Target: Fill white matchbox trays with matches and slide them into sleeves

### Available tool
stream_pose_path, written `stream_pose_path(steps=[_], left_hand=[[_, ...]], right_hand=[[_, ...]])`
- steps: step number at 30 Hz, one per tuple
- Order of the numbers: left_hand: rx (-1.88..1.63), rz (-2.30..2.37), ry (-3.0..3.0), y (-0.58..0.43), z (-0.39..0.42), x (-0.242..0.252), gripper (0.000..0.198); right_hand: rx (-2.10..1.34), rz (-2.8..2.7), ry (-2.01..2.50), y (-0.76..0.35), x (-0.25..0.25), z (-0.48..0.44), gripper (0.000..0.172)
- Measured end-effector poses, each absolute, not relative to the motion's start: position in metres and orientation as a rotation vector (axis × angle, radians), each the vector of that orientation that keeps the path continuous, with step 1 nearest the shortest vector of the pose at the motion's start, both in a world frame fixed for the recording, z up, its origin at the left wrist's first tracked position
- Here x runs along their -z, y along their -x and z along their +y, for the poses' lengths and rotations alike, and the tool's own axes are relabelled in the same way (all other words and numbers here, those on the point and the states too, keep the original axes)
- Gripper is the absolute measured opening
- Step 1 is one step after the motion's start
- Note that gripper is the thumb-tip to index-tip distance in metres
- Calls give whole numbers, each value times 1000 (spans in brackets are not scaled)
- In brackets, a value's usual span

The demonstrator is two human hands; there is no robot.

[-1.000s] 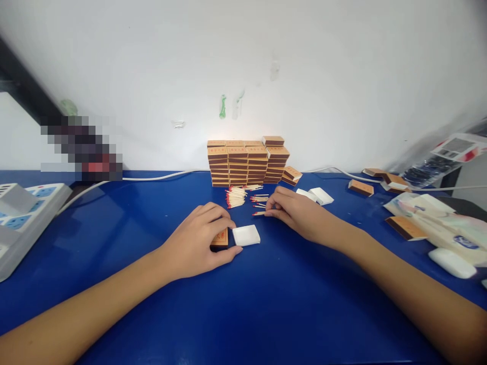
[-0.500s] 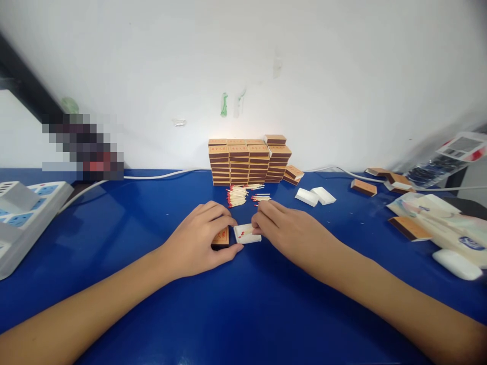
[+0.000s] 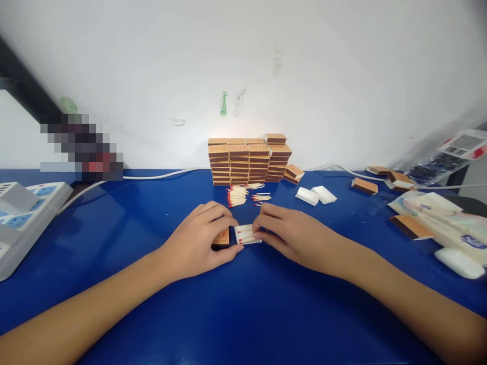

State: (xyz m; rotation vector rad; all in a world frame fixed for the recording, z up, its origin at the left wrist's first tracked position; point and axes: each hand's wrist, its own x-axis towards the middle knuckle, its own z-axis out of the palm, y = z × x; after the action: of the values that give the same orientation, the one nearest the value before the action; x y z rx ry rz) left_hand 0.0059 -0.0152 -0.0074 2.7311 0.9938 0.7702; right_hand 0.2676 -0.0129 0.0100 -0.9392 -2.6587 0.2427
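Observation:
My left hand (image 3: 198, 235) is curled over an orange matchbox sleeve (image 3: 221, 238) on the blue table (image 3: 243, 304), with thumb and fingers closed on it. Right beside the sleeve lies a white inner tray (image 3: 246, 233) with a few red-tipped matches in it. My right hand (image 3: 289, 233) rests at the tray's right end, its fingertips closed against the tray edge. Behind both hands lies a loose pile of matches (image 3: 238, 195), and further back a stacked wall of matchboxes (image 3: 247, 161) stands against the wall.
Two empty white trays (image 3: 315, 195) lie to the right of the pile. Loose matchboxes (image 3: 364, 186) and a sleeve (image 3: 411, 226) lie at the right, beside plastic packets (image 3: 441, 215). A power strip (image 3: 23, 213) sits at the left edge, with a white cable (image 3: 152, 177) along the wall.
My right hand came back from the match pile to the white tray, which now holds a few matches. My left hand has stayed on the sleeve.

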Motion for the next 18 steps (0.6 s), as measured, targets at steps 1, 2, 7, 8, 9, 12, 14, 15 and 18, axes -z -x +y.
stream_pose_path(steps=[1,2,7,8,9,12,14,15,18], left_hand=[[-775,993,-2732,-6,-15,7,30],[-779,992,-2731,-6,-15,7,29],[-764,1000,-2711,-7,-16,7,29],[-757,1003,-2706,-7,-16,6,29],[-753,1005,-2703,-7,-16,6,28],[-753,1004,-2700,-7,-16,5,28],[-755,1004,-2698,-7,-17,5,28],[-754,1004,-2696,-7,-17,5,28],[-753,1001,-2695,-7,-18,4,27]], right_hand=[[-285,-2632,935,-268,-10,-11,14],[-305,-2583,948,-270,-9,-8,13],[-150,-2325,1229,-295,-1,22,11],[-168,-2329,1264,-300,2,28,13],[-195,-2337,1288,-304,5,34,16],[-285,-2367,1289,-307,12,42,17],[-309,-2377,1275,-304,15,42,17],[-311,-2383,1271,-302,16,42,17],[-257,-2408,1276,-296,16,38,15]])
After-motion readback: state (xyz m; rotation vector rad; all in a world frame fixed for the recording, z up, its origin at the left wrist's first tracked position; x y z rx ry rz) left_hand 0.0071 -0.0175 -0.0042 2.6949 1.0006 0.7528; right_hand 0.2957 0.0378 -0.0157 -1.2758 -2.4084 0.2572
